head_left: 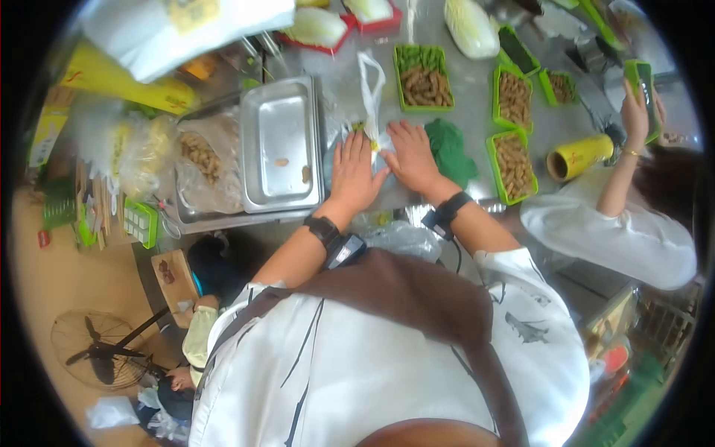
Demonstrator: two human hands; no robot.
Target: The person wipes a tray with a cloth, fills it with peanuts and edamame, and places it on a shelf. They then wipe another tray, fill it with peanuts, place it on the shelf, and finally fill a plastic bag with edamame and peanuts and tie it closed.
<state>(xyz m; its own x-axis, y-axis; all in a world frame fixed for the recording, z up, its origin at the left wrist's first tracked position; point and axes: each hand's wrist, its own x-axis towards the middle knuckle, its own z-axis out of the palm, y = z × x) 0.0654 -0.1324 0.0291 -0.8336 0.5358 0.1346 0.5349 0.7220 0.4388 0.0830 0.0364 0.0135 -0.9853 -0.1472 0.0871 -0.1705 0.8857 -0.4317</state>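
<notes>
Both hands rest on a tied plastic bag [370, 100] on the metal table, its white handle ends stretching away from me. My left hand [354, 171] lies flat on the bag's left side, fingers extended. Opposite it, my right hand [411, 158] spreads over the right side, its thumb pointing toward the left hand. The bag's contents are mostly hidden beneath my palms. A crumpled green plastic bag [452, 153] sits just right of my right hand. Beyond the hands stands a green tray of peanuts and green pods [424, 83].
Left of me are a steel pan [278, 141] and a clear bag of peanuts [199, 158]. Green peanut trays [512, 165] and a yellow roll [581, 157] stand right. Napa cabbages [471, 28] lie farther back. A person in white [611, 223] at right holds a green tray [642, 97].
</notes>
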